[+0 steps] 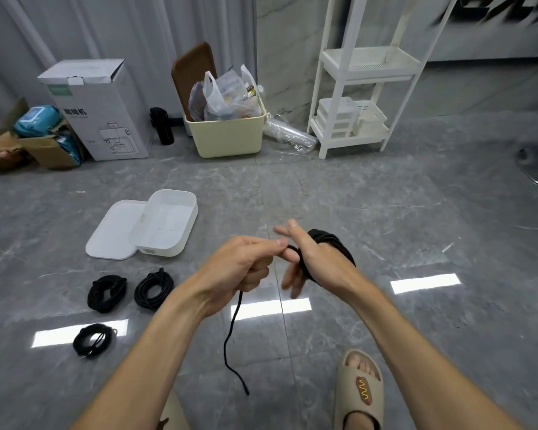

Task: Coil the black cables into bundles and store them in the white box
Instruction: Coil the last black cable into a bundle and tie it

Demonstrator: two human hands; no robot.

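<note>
The black cable (323,243) looks light, soft and limp: it is wound in loops around the right hand (311,262), whose fingers are spread loosely, while the left hand (243,268) pinches it just beside that hand and the free tail dangles toward the floor (385,212). Such slack cord will likely spring loose unless held across the whole bundle where the wraps cross. Three coiled bundles (153,290) lie on the floor near the open white box (168,225), which appears empty, though glare makes that uncertain.
</note>
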